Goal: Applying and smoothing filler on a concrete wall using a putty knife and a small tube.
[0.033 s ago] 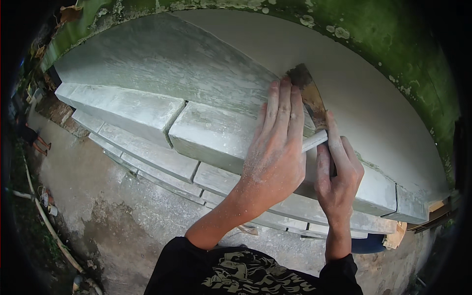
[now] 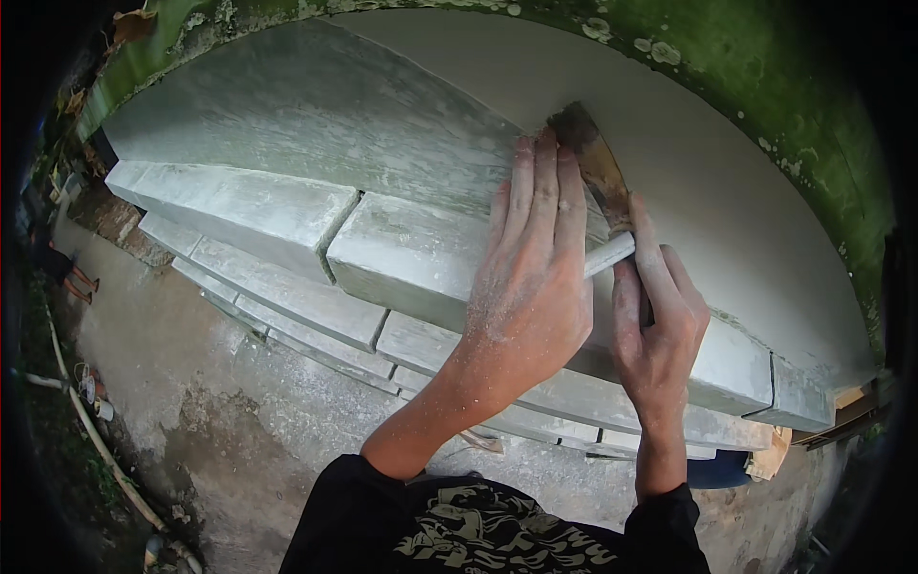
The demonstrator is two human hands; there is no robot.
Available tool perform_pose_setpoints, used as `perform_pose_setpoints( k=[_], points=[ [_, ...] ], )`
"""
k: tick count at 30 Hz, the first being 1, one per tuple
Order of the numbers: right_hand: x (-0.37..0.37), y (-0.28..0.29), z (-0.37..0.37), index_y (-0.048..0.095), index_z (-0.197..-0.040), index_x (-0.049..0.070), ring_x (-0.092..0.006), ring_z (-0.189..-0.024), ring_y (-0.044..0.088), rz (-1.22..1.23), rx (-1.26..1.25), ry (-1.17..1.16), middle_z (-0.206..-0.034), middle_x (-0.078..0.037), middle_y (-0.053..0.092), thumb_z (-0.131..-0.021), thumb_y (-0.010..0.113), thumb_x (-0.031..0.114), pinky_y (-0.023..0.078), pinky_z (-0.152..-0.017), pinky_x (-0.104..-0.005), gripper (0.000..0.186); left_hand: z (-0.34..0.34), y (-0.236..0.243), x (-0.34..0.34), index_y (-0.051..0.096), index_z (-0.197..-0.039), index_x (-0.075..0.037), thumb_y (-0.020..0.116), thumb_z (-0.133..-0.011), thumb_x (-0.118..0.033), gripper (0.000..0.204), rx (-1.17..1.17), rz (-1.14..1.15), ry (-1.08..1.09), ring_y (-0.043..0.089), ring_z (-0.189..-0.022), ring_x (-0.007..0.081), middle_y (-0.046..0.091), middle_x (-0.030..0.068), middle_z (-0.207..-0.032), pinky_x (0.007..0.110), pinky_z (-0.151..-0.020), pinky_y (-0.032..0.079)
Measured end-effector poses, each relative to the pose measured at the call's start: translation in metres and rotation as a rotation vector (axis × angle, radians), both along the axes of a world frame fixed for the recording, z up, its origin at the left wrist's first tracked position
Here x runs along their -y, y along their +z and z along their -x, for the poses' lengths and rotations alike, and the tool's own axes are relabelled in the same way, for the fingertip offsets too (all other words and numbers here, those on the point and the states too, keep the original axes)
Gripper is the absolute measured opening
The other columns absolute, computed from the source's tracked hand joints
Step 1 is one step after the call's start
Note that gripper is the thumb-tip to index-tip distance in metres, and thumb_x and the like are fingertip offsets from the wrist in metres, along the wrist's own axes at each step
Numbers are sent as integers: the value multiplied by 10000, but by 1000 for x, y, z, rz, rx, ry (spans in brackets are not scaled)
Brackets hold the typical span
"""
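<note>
At the ledge (image 2: 411, 244), your right hand (image 2: 662, 325) grips a scraper (image 2: 607, 177); your left hand (image 2: 531, 297) rests straight-fingered against it; uneven pressure could gouge the wall (image 2: 727, 210).

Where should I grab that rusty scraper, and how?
Probably grip the scraper by its narrow lower end, coming from the body's side, where the right hand holds it: the wider, flat blade end points away from the body.
</note>
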State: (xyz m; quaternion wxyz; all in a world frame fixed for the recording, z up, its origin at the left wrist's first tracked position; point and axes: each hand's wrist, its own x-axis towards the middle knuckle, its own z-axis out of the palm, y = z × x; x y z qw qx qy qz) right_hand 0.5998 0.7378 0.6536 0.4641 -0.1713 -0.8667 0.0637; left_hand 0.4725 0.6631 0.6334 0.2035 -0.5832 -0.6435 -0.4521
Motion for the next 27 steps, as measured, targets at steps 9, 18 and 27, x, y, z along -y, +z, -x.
perform_pose_setpoints(
  k=[9, 18, 27],
  points=[
    [-3, -1, 12, 592, -1447, 76, -224, -667, 561, -42, -40, 41, -786, -130, 595, -889, 639, -34, 493, -664, -343, 572, 5, 4, 3, 239, -1513, 173, 585, -811, 37, 795, 31, 8, 22, 141, -1514, 547, 205, 396, -1585, 605, -1226, 208],
    [-3, 4, 13, 600, -1443, 92, -236, -689, 568, -30, -25, 42, -790, -138, 601, -884, 634, -35, 496, -705, -356, 575, 12, 6, 6, 285, -1469, 215, 548, -863, -15, 700, -51, -6, 81, 188, -1506, 537, 220, 424, -1564, 651, -1186, 242],
    [-1, 8, 20, 596, -1447, 108, -271, -698, 558, -108, -56, 74, -806, -154, 586, -889, 628, -18, 490, -721, -382, 573, 20, 11, 11, 272, -1468, 221, 559, -841, -17, 729, -53, -34, 69, 206, -1486, 560, 219, 450, -1543, 641, -1199, 215]
  ],
)
